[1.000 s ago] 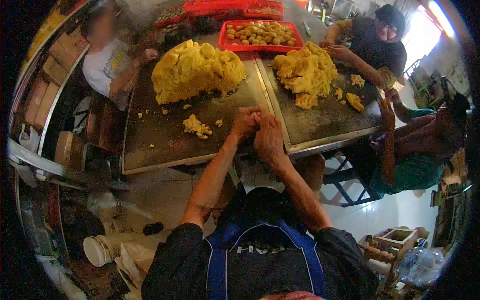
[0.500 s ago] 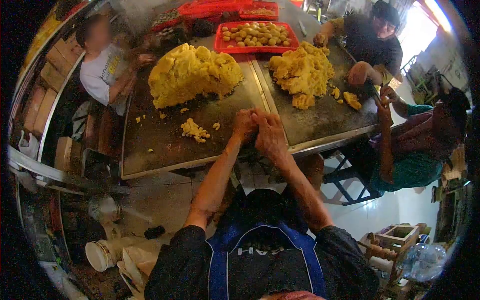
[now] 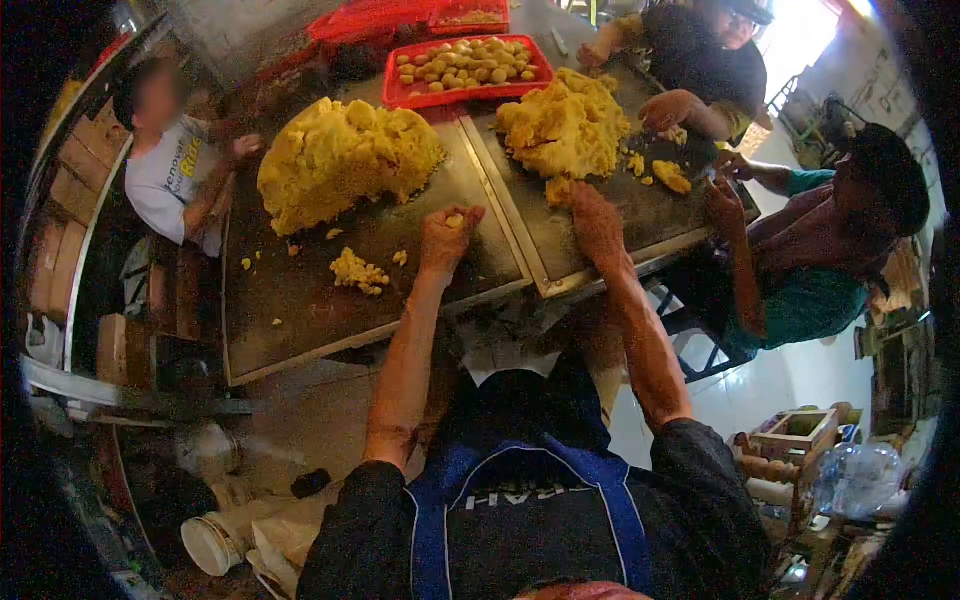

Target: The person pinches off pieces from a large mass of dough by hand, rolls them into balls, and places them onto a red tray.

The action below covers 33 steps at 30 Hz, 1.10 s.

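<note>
L hand is curled shut round a small dough piece, held just over the L metal sheet, near the seam btw the 2 sheets. R hand is stretched palm-down over the R metal sheet, fingertips at a small lump at the foot of the R dough mound. Whether anything is gripped there can't be told. Loose crumbs lie near the L hand; the L dough mound sits beyond them. A red tray of small yellow balls is set at the far edge. A co-worker's hand rests at the R mound's far side.

Judged from this: the lump is prob. best pinched off cleanly w/ the fingertips and matched in size to the piece already held, w/ the co-worker's reach kept clear.
</note>
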Available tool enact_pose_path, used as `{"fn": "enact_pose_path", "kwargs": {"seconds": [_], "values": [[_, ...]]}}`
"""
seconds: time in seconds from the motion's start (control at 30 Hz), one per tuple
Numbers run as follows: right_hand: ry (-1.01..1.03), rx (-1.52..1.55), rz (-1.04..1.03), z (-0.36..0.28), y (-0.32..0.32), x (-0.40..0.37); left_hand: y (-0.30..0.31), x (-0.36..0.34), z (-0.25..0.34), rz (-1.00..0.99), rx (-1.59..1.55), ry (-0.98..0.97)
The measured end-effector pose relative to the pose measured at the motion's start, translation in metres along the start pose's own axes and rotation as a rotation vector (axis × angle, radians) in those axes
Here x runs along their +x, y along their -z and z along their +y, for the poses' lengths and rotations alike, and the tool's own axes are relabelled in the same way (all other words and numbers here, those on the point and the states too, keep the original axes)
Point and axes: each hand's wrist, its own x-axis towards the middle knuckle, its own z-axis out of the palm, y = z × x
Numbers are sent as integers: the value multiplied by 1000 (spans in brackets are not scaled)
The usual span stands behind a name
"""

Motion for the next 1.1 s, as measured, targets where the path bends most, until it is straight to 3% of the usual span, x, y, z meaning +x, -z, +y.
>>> {"fn": "enact_pose_path", "kwargs": {"seconds": [0.03,0.1,0.13,0.2,0.23,0.3,0.33,0.37,0.4,0.43,0.53,0.6,0.67,0.7,0.77,0.83,0.87,0.93,0.97,1.03,1.07,1.1], "values": [[2,-3,4,5,6,-1,1,3,-4,-21,-48,25],[-119,361,-247,17,22,8,1,0,1,0,-147,55],[-122,359,-248,24,19,5,0,-7,5,11,-238,104],[155,219,-306,38,9,7,9,-7,3,-13,-181,196],[154,221,-311,24,21,14,12,-9,5,-36,-120,295],[-105,136,-345,-2,42,20,12,-17,23,5,-35,303],[-108,137,-349,8,24,10,12,-18,33,40,54,290],[16,-46,-92,23,-6,-1,16,-18,28,39,53,287],[142,-229,167,33,-23,-5,22,-17,18,74,209,49],[142,-227,167,28,-20,-14,27,-20,17,107,366,-185],[-13,-28,307,12,-11,-42,34,-36,27,114,262,-173],[-246,191,-31,8,4,-45,36,-39,14,159,284,-196],[-342,240,-104,-21,32,-35,42,-38,-4,211,306,-226],[-435,279,-168,-35,37,-31,44,-38,-14,215,147,-142],[-159,576,-113,-69,26,-45,46,-42,-18,228,-13,-51],[-68,1038,-217,-115,16,-63,46,-42,-7,211,-299,111],[-72,1039,-216,-123,5,-65,44,-43,-2,209,-297,114],[369,455,-266,-131,-20,-67,42,-48,6,277,-157,101],[378,453,-266,-123,-30,-50,40,-43,8,283,-160,96],[-18,420,-580,-118,-43,-19,43,-47,7,331,-230,135],[-19,426,-583,-125,-40,-24,46,-52,0,332,-225,138],[20,371,-497,-142,-23,-20,50,-50,-12,266,-434,98]]}}
